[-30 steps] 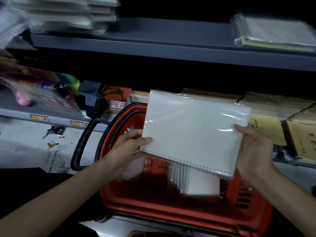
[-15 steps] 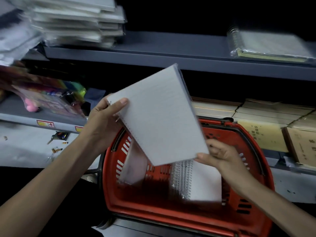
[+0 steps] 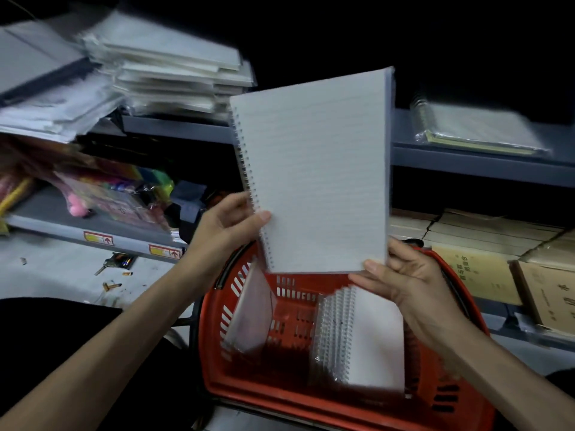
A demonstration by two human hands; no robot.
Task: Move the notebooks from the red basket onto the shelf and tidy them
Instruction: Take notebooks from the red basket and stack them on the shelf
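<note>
Notebook held upright above the basket, well clear of the rim, in front of the upper shelf.

Turned within the last second: first flat and wide between both hands, then tilted onto a corner, now standing tall on its short edge and raised higher. Probable meaning: lifted out and being squared up for the shelf, not yet set down.

White cover with faint ruled lines. Spiral binding down the left side, thick block of pages showing along the right edge.

Left hand pinching the lower spiral edge, thumb on the front, fingers behind. Right hand pinching the bottom right corner, thumb on the front, fingers curled beneath.

Below, inside the basket: a stack of spiral notebooks at the right, and a leaning notebook against the left wall. More trips needed, by the look of it.

Further out, on the shelf: an uneven pile at upper left, blurred, and a wrapped notebook lying flat at the right. Brown boxes on the lower level at right.
</note>
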